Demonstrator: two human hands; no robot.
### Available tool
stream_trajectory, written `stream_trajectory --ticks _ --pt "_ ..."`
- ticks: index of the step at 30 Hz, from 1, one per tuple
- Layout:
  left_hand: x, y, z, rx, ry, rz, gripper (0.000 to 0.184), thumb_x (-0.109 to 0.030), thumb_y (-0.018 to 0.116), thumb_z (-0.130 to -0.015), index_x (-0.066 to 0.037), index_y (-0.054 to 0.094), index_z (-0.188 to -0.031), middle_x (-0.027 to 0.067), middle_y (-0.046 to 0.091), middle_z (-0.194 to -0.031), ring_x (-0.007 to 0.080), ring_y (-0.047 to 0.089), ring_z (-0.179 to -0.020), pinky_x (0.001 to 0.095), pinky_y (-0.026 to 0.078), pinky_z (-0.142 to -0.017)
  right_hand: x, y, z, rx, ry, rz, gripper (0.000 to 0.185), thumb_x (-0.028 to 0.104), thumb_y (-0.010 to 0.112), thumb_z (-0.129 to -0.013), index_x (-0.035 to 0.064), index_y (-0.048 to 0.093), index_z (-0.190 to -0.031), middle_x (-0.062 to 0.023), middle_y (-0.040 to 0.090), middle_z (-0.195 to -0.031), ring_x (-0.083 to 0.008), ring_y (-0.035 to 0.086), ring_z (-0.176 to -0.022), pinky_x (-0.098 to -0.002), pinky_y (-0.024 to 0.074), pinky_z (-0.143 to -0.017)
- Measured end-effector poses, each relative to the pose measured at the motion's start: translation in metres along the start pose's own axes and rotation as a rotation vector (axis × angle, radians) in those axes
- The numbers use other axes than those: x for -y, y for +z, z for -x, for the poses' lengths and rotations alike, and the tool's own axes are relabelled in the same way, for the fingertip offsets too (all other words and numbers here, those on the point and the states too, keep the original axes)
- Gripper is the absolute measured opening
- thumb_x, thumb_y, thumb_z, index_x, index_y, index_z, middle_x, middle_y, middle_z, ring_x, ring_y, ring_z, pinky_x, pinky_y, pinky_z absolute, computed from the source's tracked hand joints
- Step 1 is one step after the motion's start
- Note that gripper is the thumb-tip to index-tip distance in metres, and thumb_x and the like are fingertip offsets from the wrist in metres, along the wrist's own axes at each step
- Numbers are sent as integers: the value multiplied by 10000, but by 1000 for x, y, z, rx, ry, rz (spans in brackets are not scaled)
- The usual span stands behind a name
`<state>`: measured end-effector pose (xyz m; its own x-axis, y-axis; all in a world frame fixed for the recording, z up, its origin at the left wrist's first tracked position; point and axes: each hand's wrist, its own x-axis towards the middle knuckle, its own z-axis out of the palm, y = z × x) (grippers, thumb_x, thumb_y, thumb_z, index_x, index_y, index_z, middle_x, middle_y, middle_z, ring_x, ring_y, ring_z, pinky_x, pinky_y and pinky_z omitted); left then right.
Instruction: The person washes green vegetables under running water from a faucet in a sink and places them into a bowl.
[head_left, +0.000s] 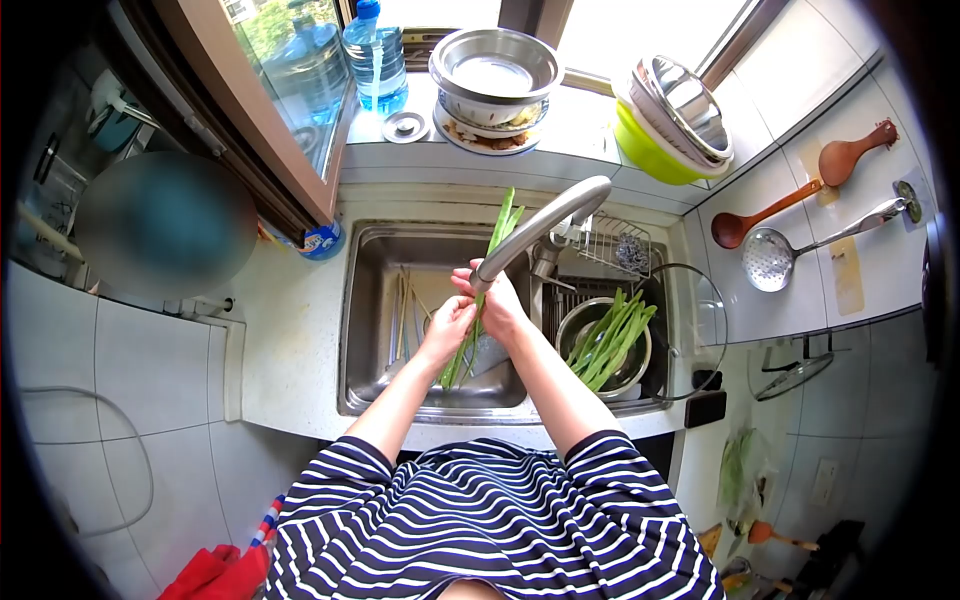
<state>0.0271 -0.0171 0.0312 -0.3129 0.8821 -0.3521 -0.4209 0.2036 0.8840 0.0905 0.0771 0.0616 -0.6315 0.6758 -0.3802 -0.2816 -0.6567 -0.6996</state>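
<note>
Under the curved metal tap (545, 225), a few long green leaves (502, 225), like scallion or garlic greens, are gripped in both hands over the left sink basin (375, 250). My left hand (449, 328) pinches them lower down. Around the same leaves, just beneath the spout, my right hand (503, 305) is closed, with some of its fingers hidden by the tap. The lower leaf ends hang toward the basin floor. More long green leaves (615, 340) lie in a metal bowl (646, 375) in the right basin. Whether water is running is unclear.
Chopsticks (399, 310) lie in the left basin. A wire rack (600, 240) and a glass lid (712, 320) stand around the right basin. Stacked bowls (495, 75), a blue water jug (375, 60) and a green basin (650, 150) occupy the sill. Ladles (740, 228) hang at right.
</note>
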Motion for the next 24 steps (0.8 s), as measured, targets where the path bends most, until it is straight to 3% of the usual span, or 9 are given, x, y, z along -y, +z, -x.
stream_trajectory --ticks 3,4,8,12,14,17,21,24 --pt "20 8 -24 -216 257 -89 182 -207 499 -887 -32 543 -867 -23 517 -680 66 468 -600 230 386 -549 -2 1 -6 -10 15 -61 229 217 441 -892 35 414 -1029 -182 560 -972 -252 567 -870 -353 481 -748" --pt "20 11 -26 -284 304 -197 252 -253 507 -882 -18 546 -799 45 561 -680 123 519 -625 278 404 -572 -4 -1 -9 0 -2 -69 220 217 441 -892 35 423 -1014 -180 560 -969 -249 566 -868 -354 481 -747" --pt "16 12 -24 -367 231 -414 308 -316 521 -864 -12 538 -815 136 583 -709 195 567 -657 318 404 -574 -13 -11 -12 9 -20 -99 214 222 477 -874 36 448 -977 -171 560 -959 -244 563 -881 -357 480 -746" --pt "25 7 -10 -266 226 -351 255 -262 527 -863 -8 533 -880 117 591 -713 191 579 -684 312 424 -604 -17 -11 3 -66 70 -45 290 235 558 -833 27 440 -998 -158 563 -954 -233 566 -882 -349 482 -729" --pt "36 8 -4 -205 307 -296 203 -182 520 -867 -3 508 -963 95 602 -796 155 578 -727 284 439 -655 -21 -12 3 -81 103 -63 298 243 551 -838 21 438 -1002 -151 566 -945 -229 572 -864 -345 484 -719" --pt "30 7 7 -158 213 -168 170 -145 501 -875 3 504 -960 68 592 -833 130 561 -750 264 437 -674 -24 -17 2 -41 201 -111 304 262 525 -856 15 438 -1009 -143 570 -931 -227 579 -836 -333 486 -709" --pt "24 -1 16 -125 85 -75 200 -191 425 -917 -15 517 -942 20 541 -784 105 513 -716 222 414 -670 -27 -24 2 42 273 -215 273 257 505 -870 28 452 -1008 -136 568 -969 -225 560 -898 -342 475 -750" --pt "24 0 15 -142 122 -49 294 -306 403 -926 -41 529 -947 -13 487 -711 66 438 -605 209 368 -549 -27 -27 3 83 280 -184 249 217 510 -869 51 454 -1046 -121 564 -1028 -214 540 -947 -363 449 -814"
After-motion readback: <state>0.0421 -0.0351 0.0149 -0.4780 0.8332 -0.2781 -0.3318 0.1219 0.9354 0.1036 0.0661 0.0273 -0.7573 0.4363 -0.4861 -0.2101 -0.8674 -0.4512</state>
